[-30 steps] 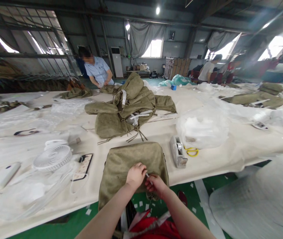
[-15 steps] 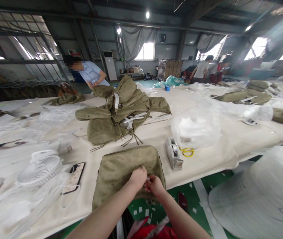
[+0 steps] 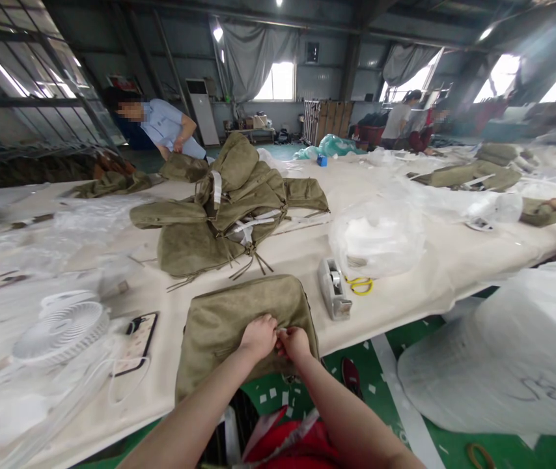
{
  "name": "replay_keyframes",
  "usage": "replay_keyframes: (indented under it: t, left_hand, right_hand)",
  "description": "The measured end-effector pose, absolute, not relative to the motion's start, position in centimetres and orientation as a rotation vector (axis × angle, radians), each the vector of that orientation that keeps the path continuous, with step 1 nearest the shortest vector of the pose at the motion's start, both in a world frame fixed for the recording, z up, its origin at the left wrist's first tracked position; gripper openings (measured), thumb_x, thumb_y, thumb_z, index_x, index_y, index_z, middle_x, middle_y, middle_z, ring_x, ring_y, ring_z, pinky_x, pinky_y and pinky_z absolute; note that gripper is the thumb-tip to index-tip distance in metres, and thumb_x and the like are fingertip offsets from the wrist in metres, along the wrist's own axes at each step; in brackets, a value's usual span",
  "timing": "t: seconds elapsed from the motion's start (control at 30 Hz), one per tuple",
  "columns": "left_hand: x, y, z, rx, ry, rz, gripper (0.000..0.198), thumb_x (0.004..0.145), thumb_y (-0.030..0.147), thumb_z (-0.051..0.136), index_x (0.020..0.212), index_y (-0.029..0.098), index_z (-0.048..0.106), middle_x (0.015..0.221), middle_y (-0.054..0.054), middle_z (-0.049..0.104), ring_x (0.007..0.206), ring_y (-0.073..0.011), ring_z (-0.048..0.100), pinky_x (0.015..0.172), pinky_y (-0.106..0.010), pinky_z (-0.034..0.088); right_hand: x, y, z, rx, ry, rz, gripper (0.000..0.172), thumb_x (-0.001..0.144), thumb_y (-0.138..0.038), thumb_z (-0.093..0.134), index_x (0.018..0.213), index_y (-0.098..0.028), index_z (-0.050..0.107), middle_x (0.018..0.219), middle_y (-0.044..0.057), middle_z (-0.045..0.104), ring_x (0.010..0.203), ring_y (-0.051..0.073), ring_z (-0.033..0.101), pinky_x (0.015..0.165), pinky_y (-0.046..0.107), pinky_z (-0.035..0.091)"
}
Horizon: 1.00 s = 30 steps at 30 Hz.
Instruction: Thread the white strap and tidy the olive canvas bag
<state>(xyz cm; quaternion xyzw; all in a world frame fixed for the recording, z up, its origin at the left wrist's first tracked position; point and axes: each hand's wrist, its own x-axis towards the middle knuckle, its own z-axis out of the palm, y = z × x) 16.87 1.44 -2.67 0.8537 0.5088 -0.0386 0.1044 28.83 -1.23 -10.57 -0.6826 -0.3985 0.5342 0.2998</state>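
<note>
An olive-green fabric bag (image 3: pixel 239 306) lies at the table's front edge, partly overhanging it. Over its lower right part my left hand (image 3: pixel 260 335) and my right hand (image 3: pixel 295 343) meet, fingertips close together. Both are closed in a pinch. A tiny pale bit shows between the fingertips, too small to name. The left fingers are mostly hidden behind the back of that hand. Just right of the bag stands a tape dispenser (image 3: pixel 334 290), and beside it lie yellow-handled scissors (image 3: pixel 361 285).
Behind the bag is a heap of olive bags (image 3: pixel 239 195) with straps. A white fan (image 3: pixel 63 332) and a phone (image 3: pixel 135 342) lie on the left. Clear plastic (image 3: pixel 375 238) sits on the right, above a large white sack (image 3: pixel 497 352). A co-worker (image 3: pixel 168 127) bends over the far side.
The whole scene has shifted left and up as the camera moved. My hands stay pinched together over the bag; the white bit between them shows less than before.
</note>
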Motion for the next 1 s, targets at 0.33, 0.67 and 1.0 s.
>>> replay_keyframes:
  t: [0.33, 0.67, 1.0]
  left_hand:
    - [16.6, 2.1, -3.3, 2.452, 1.55, -0.064, 0.011, 0.084, 0.029, 0.052, 0.09, 0.022, 0.057, 0.098, -0.004, 0.059, 0.093, -0.0179, 0.058, 0.08, -0.028, 0.043]
    - [17.7, 1.2, -4.3, 2.619, 1.623, 0.133, 0.019, 0.082, 0.023, 0.05, 0.099, 0.017, 0.055, 0.107, -0.01, 0.055, 0.103, -0.0252, 0.05, 0.092, -0.037, 0.039]
    - [18.4, 2.3, -4.4, 2.573, 1.664, 0.092, 0.027, 0.077, 0.018, 0.051, 0.104, 0.016, 0.054, 0.111, -0.011, 0.053, 0.106, -0.0251, 0.048, 0.096, -0.037, 0.035]
  right_hand:
    - [31.2, -2.0, -8.7, -1.893, -1.34, 1.255, 0.018, 0.085, -0.033, 0.054, 0.085, -0.016, 0.061, 0.077, 0.008, 0.07, 0.064, 0.017, 0.066, 0.053, 0.023, 0.043]
    - [32.5, -3.5, -8.3, -2.057, -1.749, 0.536, 0.011, 0.086, -0.025, 0.05, 0.085, -0.02, 0.06, 0.084, 0.006, 0.068, 0.079, 0.019, 0.062, 0.066, 0.028, 0.036]
    - [32.1, -3.6, -8.7, -2.03, -1.817, 0.46, 0.011, 0.087, -0.023, 0.047, 0.083, -0.019, 0.057, 0.081, 0.006, 0.066, 0.076, 0.019, 0.061, 0.064, 0.028, 0.034]
